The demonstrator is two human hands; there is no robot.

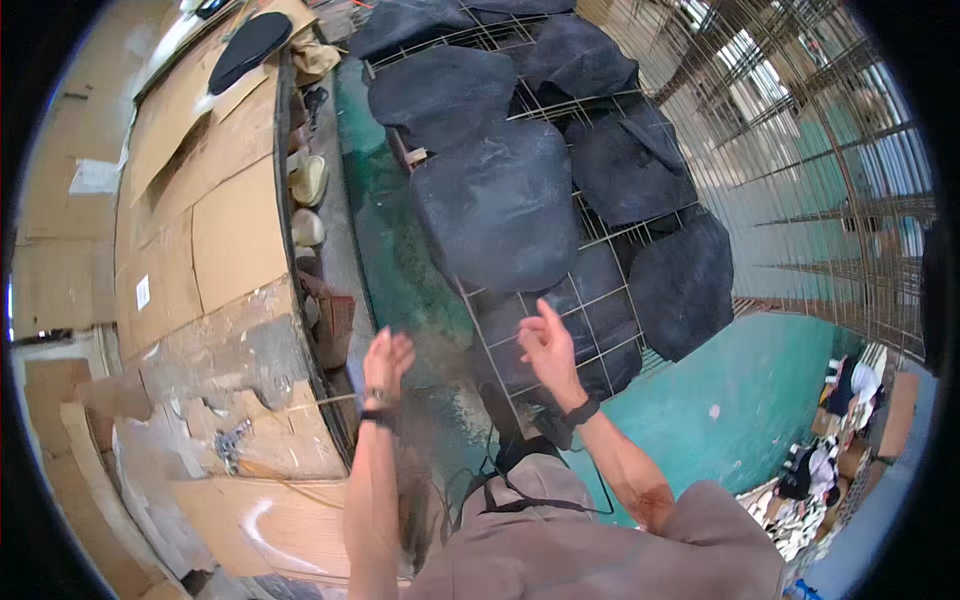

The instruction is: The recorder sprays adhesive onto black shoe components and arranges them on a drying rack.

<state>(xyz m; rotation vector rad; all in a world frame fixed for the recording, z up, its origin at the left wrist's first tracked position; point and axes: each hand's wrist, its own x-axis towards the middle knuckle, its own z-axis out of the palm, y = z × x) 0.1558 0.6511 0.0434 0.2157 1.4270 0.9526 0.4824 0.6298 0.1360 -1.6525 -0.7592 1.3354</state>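
My left hand (388, 362) is held over the gap between the cardboard-covered table and the wire rack. It has nothing in it, and its fingers are stretched out. Above the near end of the wire rack (487, 352), my right hand (548, 345) is also empty, with its fingers apart. Several dark, rounded flat pieces, perhaps cloth or rubber, lie on the rack. The largest piece (495, 205) is dusty and lies just beyond my right hand. Another dark piece (682, 285) overhangs the rack's right side.
On the left stands a table (235, 240) covered with cardboard, bearing a black oval piece (250, 50) at its far end. Pale shoe-like forms (308, 180) sit along a shelf under its edge. Stacked wire racks (800, 170) rise at right. White and black scraps (815, 480) lie lower right.
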